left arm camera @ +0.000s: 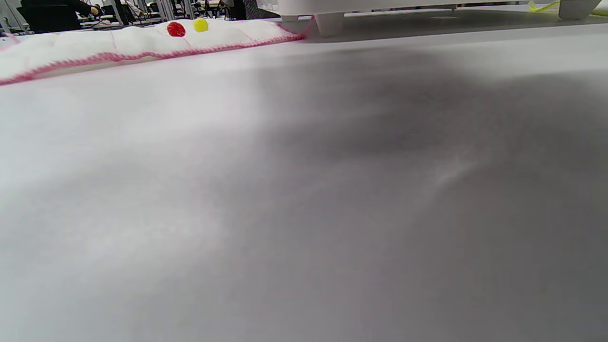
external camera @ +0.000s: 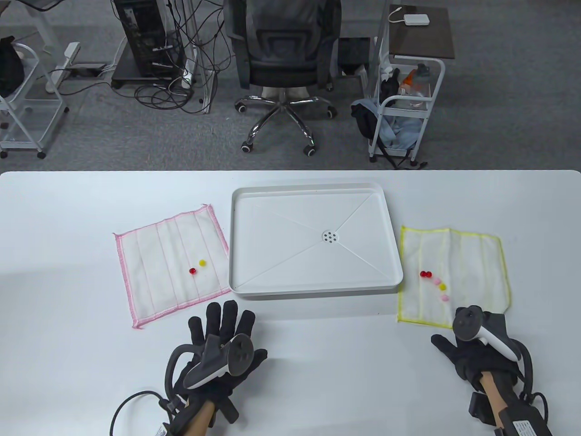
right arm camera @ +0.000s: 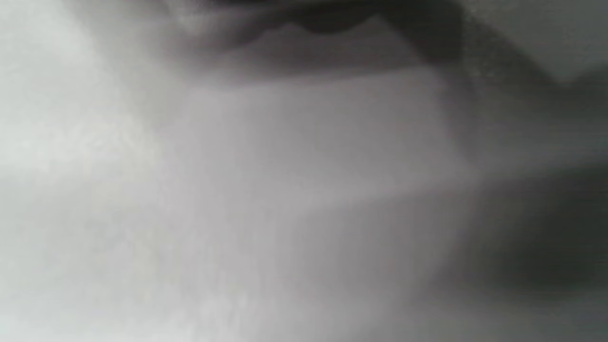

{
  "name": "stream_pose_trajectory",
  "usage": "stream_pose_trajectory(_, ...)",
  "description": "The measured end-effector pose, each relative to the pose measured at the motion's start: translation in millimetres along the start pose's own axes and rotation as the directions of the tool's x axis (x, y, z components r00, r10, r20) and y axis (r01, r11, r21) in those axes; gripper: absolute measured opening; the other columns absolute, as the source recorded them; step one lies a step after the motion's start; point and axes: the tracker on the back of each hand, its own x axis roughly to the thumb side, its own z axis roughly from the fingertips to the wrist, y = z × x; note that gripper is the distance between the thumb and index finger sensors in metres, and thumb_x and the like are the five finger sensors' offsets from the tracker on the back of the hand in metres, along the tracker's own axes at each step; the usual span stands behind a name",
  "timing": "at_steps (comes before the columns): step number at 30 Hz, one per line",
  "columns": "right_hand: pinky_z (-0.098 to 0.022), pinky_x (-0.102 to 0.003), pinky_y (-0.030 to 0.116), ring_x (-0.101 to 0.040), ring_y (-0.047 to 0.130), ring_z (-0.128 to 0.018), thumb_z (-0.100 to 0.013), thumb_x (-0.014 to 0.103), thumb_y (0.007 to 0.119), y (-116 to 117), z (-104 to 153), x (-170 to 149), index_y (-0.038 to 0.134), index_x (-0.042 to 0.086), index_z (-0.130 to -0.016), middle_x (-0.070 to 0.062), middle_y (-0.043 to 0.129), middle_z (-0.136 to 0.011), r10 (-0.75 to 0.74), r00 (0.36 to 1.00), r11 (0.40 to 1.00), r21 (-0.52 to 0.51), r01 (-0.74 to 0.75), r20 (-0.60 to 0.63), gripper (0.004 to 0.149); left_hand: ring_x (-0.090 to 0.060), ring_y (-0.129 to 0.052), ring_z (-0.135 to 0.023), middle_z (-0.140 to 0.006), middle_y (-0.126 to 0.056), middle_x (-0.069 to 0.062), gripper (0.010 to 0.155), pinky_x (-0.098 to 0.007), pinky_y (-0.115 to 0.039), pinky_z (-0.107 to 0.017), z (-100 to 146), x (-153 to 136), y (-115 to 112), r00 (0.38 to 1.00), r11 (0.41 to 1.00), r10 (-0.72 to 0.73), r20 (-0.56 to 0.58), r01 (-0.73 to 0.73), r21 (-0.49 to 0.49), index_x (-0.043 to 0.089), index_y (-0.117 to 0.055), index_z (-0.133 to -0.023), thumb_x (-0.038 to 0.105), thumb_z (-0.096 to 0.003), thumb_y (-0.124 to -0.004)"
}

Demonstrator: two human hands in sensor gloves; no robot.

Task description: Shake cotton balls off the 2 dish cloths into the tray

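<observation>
Black gloves on both hands; grey-white tracker [external camera: 222,361] strapped on each back; black cables, seemingly, at wrists.

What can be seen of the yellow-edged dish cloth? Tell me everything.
The yellow-edged dish cloth is a white, roughly square cloth with a yellow stitched border, of soft ribbed fabric by its look. It lies flat, slightly rumpled, on the table just right of the tray. Small cotton balls, red, pink and yellow, sit on its near left part. The right hand is at its near right corner; whether it touches is unclear.
</observation>
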Motion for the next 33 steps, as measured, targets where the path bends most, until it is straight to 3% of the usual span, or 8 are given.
stream_pose_trajectory(13,-0.072,-0.053,0.003,-0.031,-0.021,-0.092,-0.045,0.069,0.039,15.9,17.9,1.5,-0.011,0.022,-0.100,-0.005,-0.023,-0.104,0.031,0.998,0.999,-0.019,-0.030,0.061,0.087,-0.040,0.008,-0.102,-0.116,0.011,-0.008,0.080,-0.067,-0.009,-0.070,0.4,1.1,-1.2,1.000,1.000,-0.007,0.000,0.007,-0.001,0.036,0.001,-0.112,0.076,-0.0503,-0.031)
stream_pose_trajectory(33,-0.072,-0.053,0.007,-0.033,-0.017,-0.093,-0.046,0.069,0.039,21.2,30.7,8.6,-0.006,0.019,-0.102,-0.007,-0.019,-0.105,0.063,0.994,0.998,0.008,-0.064,0.094,0.088,-0.040,0.009,-0.102,-0.116,0.011,-0.008,0.080,-0.067,-0.009,-0.070,0.5,0.4,-2.1,1.000,1.000,0.000,-0.002,0.000,0.005,0.036,0.001,-0.112,0.076,-0.0501,-0.032)
